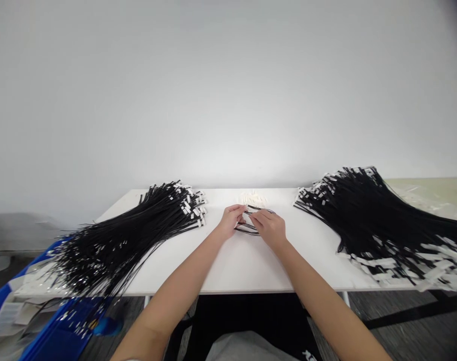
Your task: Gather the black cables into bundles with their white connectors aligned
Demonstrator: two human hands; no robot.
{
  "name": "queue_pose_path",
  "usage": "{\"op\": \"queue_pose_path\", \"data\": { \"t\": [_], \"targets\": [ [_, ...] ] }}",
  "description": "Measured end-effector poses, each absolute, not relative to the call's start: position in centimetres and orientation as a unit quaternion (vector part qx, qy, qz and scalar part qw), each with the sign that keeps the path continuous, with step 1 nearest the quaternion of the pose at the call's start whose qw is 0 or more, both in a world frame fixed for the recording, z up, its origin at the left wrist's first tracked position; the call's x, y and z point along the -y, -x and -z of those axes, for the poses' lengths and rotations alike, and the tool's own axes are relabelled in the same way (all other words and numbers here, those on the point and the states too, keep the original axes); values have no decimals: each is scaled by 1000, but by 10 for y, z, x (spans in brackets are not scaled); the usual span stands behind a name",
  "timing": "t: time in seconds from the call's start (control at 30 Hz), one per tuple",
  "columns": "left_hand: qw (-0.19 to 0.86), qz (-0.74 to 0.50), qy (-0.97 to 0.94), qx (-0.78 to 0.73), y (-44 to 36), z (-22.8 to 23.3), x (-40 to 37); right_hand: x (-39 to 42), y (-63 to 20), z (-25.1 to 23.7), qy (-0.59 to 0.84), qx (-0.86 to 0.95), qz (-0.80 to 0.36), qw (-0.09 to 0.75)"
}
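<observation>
My left hand [230, 219] and my right hand [269, 226] meet at the middle of the white table [243, 265]. Together they pinch a thin black cable [251, 228] that is looped into a flat coil between them. Just beyond my fingers lies a small heap of white connectors [254, 197]. What the fingertips hold at the cable's end is too small to tell.
A big bundle of black cables with white tags [138, 230] spreads over the table's left part and overhangs its edge. A larger bundle [378, 220] covers the right part. A blue bin [58, 331] stands low at the left. A plain wall rises behind.
</observation>
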State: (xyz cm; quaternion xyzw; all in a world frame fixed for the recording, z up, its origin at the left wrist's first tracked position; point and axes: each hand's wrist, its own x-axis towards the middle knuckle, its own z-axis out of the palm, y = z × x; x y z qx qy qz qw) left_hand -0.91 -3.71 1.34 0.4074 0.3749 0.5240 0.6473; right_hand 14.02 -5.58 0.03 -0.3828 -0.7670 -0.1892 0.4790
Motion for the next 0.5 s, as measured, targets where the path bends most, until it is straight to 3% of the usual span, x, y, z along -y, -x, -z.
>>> {"op": "queue_pose_path", "data": {
  "t": [0.37, 0.5],
  "targets": [
    [613, -512, -478, -367, 13, -19, 36, 55, -145, -13, 485, 698, 192, 490],
    [596, -487, -535, -348, 17, -26, 40, 48, -152, -7, 541, 669, 44, 508]
  ]
}}
